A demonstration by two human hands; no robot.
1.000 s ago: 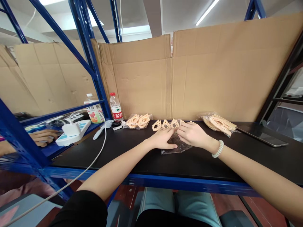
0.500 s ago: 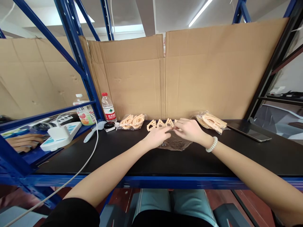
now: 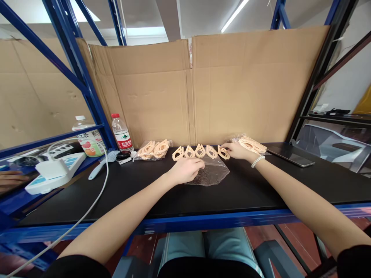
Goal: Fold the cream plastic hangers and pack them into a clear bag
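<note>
A row of several pale, ring-shaped cutout pieces [image 3: 199, 150], each with a pointed tip, lies across the black tabletop. In front of the row is a clear plastic bag [image 3: 213, 173]. My left hand [image 3: 188, 170] rests on the bag's left side, fingers curled in and pinching its film. Over at the right end of the row, my right hand [image 3: 239, 150] has its fingertips closed on the last pale cutout piece [image 3: 223, 153]. Just behind that hand sits a bagged stack of pale pieces [image 3: 251, 144], partly hidden by it.
To the left are another bag of pale pieces [image 3: 153, 149], a red-capped water bottle [image 3: 122, 133], a hairbrush [image 3: 101, 165] and a white power strip [image 3: 55, 172] with a trailing cable. A phone [image 3: 291, 155] lies right. Cardboard [image 3: 255, 85] walls the back.
My right hand has moved right, away from my left hand, to the end piece of the row. More pieces and bag now show. The whole view has shifted slightly.
</note>
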